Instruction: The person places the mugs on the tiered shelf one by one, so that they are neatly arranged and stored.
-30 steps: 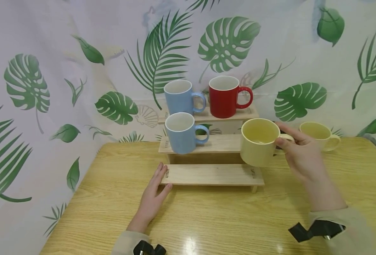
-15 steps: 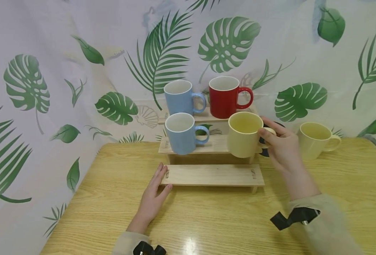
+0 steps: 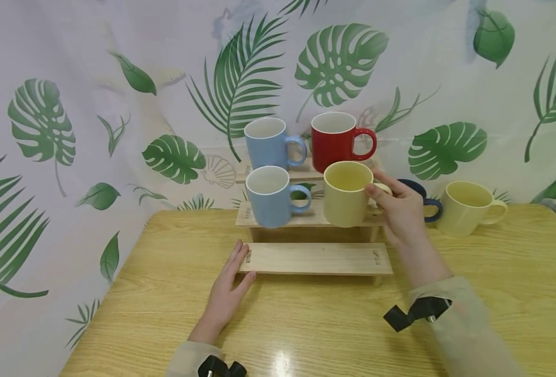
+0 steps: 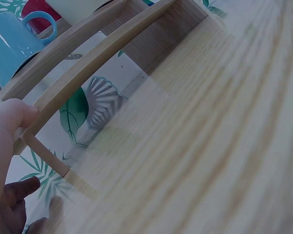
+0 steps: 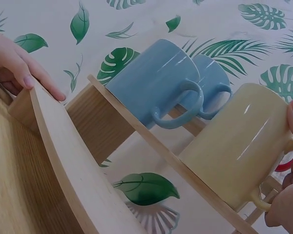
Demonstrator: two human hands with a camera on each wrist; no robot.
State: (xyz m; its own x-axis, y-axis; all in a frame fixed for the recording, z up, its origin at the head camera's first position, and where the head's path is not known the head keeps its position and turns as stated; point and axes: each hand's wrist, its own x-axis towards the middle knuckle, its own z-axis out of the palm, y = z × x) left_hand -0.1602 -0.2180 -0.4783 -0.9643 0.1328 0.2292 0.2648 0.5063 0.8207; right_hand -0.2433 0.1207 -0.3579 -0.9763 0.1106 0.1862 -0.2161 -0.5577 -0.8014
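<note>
My right hand (image 3: 400,212) holds a yellow mug (image 3: 347,193) by its handle, thumb on top. The mug stands upright at the right of the rack's middle shelf (image 3: 311,215); in the right wrist view its base meets the board edge. Left of it on that shelf is a light blue mug (image 3: 268,198). Another light blue mug (image 3: 264,144) and a red mug (image 3: 333,142) stand on the top shelf. My left hand (image 3: 225,293) rests against the left end of the bottom shelf (image 3: 315,258), fingers straight along it, thumb at the front edge (image 4: 31,117).
On the table (image 3: 306,319), right of the rack, stand a dark blue mug (image 3: 414,187), partly hidden behind my right hand, and a second yellow mug (image 3: 466,207). A leaf-printed cloth (image 3: 131,120) hangs right behind the rack.
My right hand has carried the yellow mug leftward to the middle shelf, beside the light blue one. The dark blue mug shows more now. My left hand has stayed in place.
</note>
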